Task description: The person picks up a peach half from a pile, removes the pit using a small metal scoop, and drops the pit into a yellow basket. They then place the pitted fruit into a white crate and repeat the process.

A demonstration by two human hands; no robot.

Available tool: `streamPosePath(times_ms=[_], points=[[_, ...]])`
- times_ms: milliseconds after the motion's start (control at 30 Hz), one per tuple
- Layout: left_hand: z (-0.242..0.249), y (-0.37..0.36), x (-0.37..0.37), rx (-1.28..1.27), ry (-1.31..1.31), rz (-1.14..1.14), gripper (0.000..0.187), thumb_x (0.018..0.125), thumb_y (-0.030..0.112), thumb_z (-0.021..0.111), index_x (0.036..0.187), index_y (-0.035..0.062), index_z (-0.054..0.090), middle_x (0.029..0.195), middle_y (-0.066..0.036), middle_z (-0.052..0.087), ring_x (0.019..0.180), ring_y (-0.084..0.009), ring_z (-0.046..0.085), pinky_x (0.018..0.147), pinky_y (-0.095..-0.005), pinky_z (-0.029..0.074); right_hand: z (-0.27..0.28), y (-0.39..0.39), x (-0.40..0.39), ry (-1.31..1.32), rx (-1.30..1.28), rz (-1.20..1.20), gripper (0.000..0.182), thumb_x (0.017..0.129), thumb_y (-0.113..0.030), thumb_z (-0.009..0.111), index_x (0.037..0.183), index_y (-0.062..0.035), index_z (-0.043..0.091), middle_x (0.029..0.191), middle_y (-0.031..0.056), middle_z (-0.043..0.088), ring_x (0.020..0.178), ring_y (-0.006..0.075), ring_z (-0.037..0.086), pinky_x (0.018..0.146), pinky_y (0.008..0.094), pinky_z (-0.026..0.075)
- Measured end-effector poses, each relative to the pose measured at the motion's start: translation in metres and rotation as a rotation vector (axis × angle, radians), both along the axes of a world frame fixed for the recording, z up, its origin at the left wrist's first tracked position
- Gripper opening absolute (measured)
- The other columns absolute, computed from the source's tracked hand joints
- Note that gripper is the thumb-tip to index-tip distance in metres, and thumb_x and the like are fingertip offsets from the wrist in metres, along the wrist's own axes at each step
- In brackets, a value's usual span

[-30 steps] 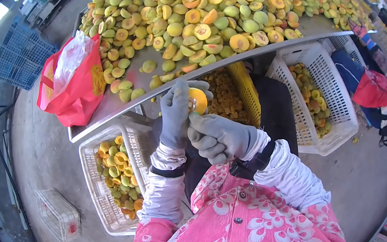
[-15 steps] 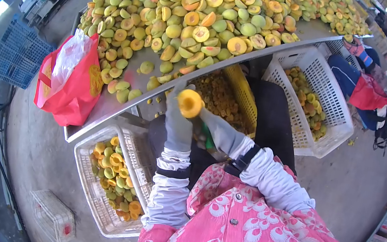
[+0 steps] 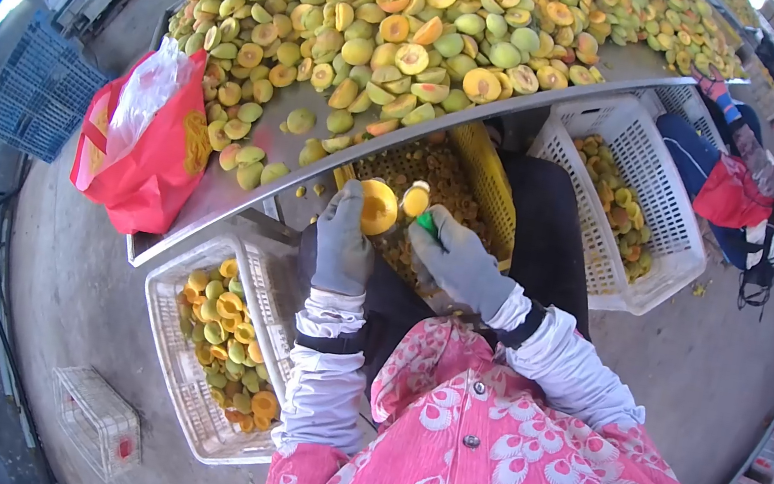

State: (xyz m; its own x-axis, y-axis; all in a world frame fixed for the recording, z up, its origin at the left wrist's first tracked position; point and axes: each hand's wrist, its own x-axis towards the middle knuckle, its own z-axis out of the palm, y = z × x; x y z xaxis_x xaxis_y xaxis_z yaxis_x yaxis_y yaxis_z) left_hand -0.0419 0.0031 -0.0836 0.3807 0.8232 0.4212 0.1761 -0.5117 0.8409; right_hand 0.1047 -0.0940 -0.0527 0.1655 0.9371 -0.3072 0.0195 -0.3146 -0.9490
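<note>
My left hand [image 3: 343, 243], in a grey glove, grips a hollowed orange fruit half [image 3: 377, 208] between thumb and fingers. Just right of it, my gloved right hand [image 3: 461, 259] is closed round a green-handled tool [image 3: 430, 227]. A yellowish round piece [image 3: 416, 199] is at the tool's tip, apart from the fruit half. Below both hands stands a yellow crate [image 3: 488, 192] with small brown-orange pieces inside. Many halved fruits [image 3: 411, 58] are heaped on the metal table beyond.
The metal table's edge [image 3: 318, 166] runs diagonally ahead. A red bag [image 3: 149, 159] sits at its left end. White crates with fruit halves stand at left [image 3: 152, 332] and right [image 3: 677, 250]. A co-worker [image 3: 770, 186] is at right; another person's arm shows top left.
My hands have moved apart. The tool and the round piece at its tip now show clear of the fruit half, whose hollow faces up.
</note>
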Motion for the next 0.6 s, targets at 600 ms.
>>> streamPosePath(times_ms=[600], points=[[-0.013, -0.025, 0.042, -0.477, -0.218, 0.425, 0.026, 0.096, 0.020, 0.062, 0.110, -0.0016, 0.061, 0.107, -0.013, 0.061, 0.095, -0.0224, 0.061, 0.085, -0.0330, 0.050, -0.063, 0.018, -0.015, -0.883, 0.153, -0.037, 0.028, 0.094, -0.030, 0.059, 0.109, -0.0085, 0.047, 0.086, 0.0228, 0.068, 0.077, 0.0410, 0.068, 0.066, 0.0515, 0.053]])
